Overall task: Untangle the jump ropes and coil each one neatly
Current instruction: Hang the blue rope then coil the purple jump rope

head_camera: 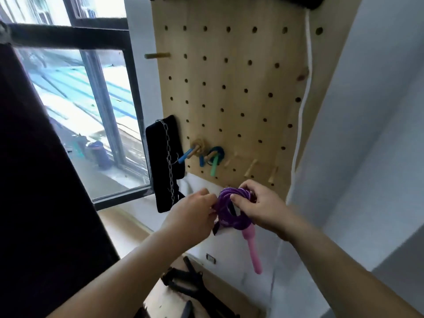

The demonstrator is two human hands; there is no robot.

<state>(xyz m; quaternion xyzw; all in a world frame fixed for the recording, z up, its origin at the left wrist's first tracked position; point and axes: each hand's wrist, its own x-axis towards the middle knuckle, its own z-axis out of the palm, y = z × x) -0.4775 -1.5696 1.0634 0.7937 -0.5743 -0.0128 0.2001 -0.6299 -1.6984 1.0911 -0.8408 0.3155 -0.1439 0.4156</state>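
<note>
Head view, angled at a wall. Holds a coiled purple jump rope between both hands, in the air just below the lower edge of a wooden pegboard. Grips the upper right of the coil with the right hand, thumb laid across the front of the strands, fingers curled over the top. Pinches the coil's left side with the left hand, fingers curled, tips hidden behind the knuckles. Lets a pink handle dangle from the bottom of the coil, tilted down and to the right.

Above the hands, on pegs in the board's lower rows: a tan coiled rope with a blue handle sticking out to the left, and just beside it a blue coiled rope with a green handle pointing down. To the right of these, several wooden pegs carrying nothing.

Left of the board, a black padded strap with a metal chain draped over it. Down the board's right side, a white cord. Further left, a dark-framed window. Below the forearms, black objects on a pale surface, too blurred to name.
</note>
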